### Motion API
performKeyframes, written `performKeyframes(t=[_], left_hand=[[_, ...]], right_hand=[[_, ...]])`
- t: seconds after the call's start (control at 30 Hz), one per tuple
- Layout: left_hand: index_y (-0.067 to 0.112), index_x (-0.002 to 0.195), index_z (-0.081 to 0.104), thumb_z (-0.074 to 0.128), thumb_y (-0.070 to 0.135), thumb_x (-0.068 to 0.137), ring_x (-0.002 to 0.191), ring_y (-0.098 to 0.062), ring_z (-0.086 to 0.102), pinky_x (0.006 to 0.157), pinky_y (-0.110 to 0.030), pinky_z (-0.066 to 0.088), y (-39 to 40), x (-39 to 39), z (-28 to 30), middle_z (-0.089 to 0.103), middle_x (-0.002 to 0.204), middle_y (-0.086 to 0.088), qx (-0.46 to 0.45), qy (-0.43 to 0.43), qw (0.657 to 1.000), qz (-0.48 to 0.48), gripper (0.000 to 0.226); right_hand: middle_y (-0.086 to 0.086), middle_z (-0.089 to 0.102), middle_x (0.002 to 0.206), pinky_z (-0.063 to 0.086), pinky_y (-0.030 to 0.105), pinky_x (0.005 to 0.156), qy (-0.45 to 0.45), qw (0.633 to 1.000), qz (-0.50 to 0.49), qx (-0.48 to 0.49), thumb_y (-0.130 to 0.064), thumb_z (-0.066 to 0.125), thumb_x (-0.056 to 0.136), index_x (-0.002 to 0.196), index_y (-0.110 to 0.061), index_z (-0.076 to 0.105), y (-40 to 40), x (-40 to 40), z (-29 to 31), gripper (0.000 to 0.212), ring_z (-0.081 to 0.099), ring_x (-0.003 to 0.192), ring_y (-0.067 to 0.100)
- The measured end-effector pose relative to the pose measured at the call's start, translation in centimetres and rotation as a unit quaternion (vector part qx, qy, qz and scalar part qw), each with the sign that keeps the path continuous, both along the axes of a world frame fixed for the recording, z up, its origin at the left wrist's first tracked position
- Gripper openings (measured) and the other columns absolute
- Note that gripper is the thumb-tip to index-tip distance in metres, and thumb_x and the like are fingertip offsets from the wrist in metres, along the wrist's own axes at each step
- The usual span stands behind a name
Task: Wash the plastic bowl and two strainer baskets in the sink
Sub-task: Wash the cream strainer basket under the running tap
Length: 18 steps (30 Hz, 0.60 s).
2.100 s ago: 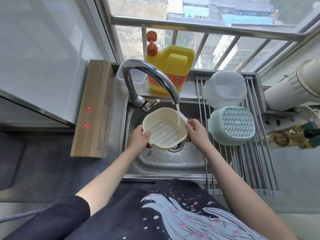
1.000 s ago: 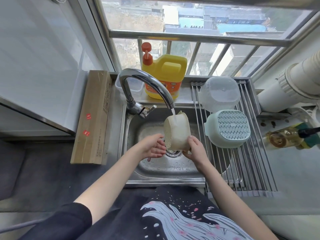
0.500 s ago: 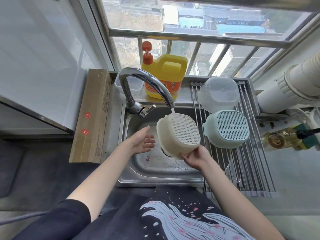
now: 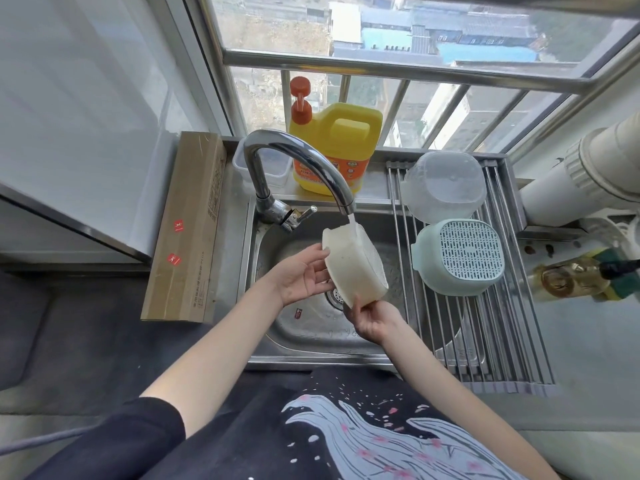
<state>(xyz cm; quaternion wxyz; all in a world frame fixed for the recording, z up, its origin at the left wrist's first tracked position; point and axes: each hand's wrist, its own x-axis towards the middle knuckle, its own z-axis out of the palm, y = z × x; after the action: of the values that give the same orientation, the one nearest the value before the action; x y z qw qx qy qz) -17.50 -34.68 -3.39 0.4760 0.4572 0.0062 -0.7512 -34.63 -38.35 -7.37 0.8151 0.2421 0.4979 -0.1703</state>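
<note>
Cream strainer: cream perforated plastic strainer basket (image 4: 355, 268), tipped on edge over the stainless steel sink (image 4: 311, 336), its rim under the stream from the curved chrome tap (image 4: 294, 157).
Right hand: right hand (image 4: 372, 322) grips the basket's lower edge, fingers curled round it.
Left hand: left hand (image 4: 304, 277) lies against the basket's side, fingers straight and slightly apart.
Rack: translucent white plastic bowl (image 4: 443, 185) and pale green plastic strainer basket (image 4: 459, 256) sit upturned on the steel roll-up drying rack (image 4: 502, 341), just beside each other.
Handling: likely light, stiff and slippery when wet; the rim looks the surest hold.
Hard to see: basket's inside faces away; right fingertips are hidden behind it; water blurs the upper rim.
</note>
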Motion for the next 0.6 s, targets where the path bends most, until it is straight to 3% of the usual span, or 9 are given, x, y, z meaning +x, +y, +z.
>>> performKeyframes(t=[0.07,0.17,0.23,0.37,0.4,0.47,0.5,0.57,0.6], left_hand=[[0.026,0.115,0.056,0.047,0.014,0.096,0.079,-0.017,0.068,0.082,-0.038,0.055,-0.3,-0.3,0.2,0.07,0.086,0.0,-0.023,-0.001,1.0,-0.007,0.024],[0.029,0.134,0.044,0.047,0.015,0.097,0.093,-0.019,0.066,0.09,-0.044,0.049,-1.0,-0.8,0.4,0.066,0.1,0.0,-0.056,-0.008,0.998,-0.024,0.039],[0.024,0.137,0.041,0.048,0.015,0.097,0.091,-0.017,0.067,0.086,-0.041,0.053,-1.6,-1.1,0.6,0.066,0.101,0.0,-0.058,-0.03,0.998,-0.022,0.041],[0.015,0.134,0.045,0.047,0.014,0.098,0.085,-0.016,0.063,0.076,-0.035,0.056,-2.3,-1.4,0.7,0.063,0.098,-0.003,-0.045,-0.062,0.997,0.0,0.036],[0.014,0.129,0.049,0.046,0.013,0.098,0.083,-0.016,0.062,0.072,-0.033,0.057,-2.4,-1.4,0.7,0.063,0.095,-0.003,-0.037,-0.065,0.997,0.014,0.031],[0.013,0.112,0.056,0.043,0.013,0.099,0.078,-0.015,0.06,0.065,-0.03,0.058,-2.5,-1.3,0.6,0.061,0.09,-0.005,-0.014,-0.078,0.996,0.048,0.018],[0.013,0.103,0.058,0.042,0.013,0.1,0.076,-0.016,0.06,0.061,-0.029,0.058,-2.6,-1.2,0.6,0.06,0.087,-0.005,-0.003,-0.087,0.994,0.061,0.015],[0.011,0.096,0.058,0.044,0.017,0.1,0.074,-0.017,0.06,0.056,-0.027,0.059,-2.7,-0.9,0.5,0.06,0.085,-0.007,0.011,-0.095,0.992,0.077,0.016],[0.009,0.095,0.059,0.044,0.019,0.1,0.074,-0.017,0.06,0.054,-0.027,0.058,-2.8,-0.7,0.6,0.061,0.084,-0.007,0.017,-0.093,0.992,0.084,0.018]], right_hand=[[0.027,0.065,0.068,0.048,0.029,0.029,-0.03,0.999,0.013,0.022,-0.025,0.036,0.103,0.083,0.007,0.062,0.2,0.2,0.1,0.046,0.063,0.051,0.044],[0.029,0.061,0.071,0.049,0.032,0.03,-0.034,0.999,0.015,0.029,-0.02,0.029,0.104,0.082,0.008,0.054,0.8,0.8,0.3,0.044,0.063,0.05,0.043],[0.023,0.056,0.076,0.049,0.032,0.03,-0.017,0.999,0.019,0.02,-0.017,0.028,0.104,0.082,0.006,0.052,1.1,1.3,0.3,0.04,0.061,0.051,0.039],[0.017,0.052,0.06,0.049,0.034,0.031,0.002,0.999,0.028,-0.016,-0.018,0.028,0.104,0.086,0.004,0.051,1.5,1.8,0.6,0.036,0.05,0.07,0.027],[0.018,0.052,0.064,0.05,0.035,0.033,0.012,0.999,0.035,-0.03,-0.018,0.028,0.104,0.088,0.003,0.05,1.5,1.9,0.8,0.034,0.051,0.073,0.027],[0.022,0.054,0.092,0.058,0.042,0.047,0.045,0.995,0.063,-0.062,-0.019,0.029,0.104,0.102,0.002,0.049,1.6,1.9,1.1,0.03,0.057,0.094,0.033],[0.025,0.053,0.11,0.06,0.045,0.067,0.061,0.993,0.075,-0.07,-0.02,0.029,0.105,0.114,0.001,0.048,1.5,1.7,1.1,0.03,0.054,0.112,0.036],[0.027,0.043,0.135,0.047,0.05,0.095,0.077,0.991,0.082,-0.077,-0.026,0.031,0.104,0.131,0.003,0.04,1.3,1.0,1.2,0.04,0.043,0.129,0.04],[0.026,0.042,0.135,0.046,0.053,0.094,0.081,0.99,0.08,-0.087,-0.03,0.034,0.103,0.132,0.002,0.039,1.2,0.6,1.3,0.044,0.042,0.129,0.042]])
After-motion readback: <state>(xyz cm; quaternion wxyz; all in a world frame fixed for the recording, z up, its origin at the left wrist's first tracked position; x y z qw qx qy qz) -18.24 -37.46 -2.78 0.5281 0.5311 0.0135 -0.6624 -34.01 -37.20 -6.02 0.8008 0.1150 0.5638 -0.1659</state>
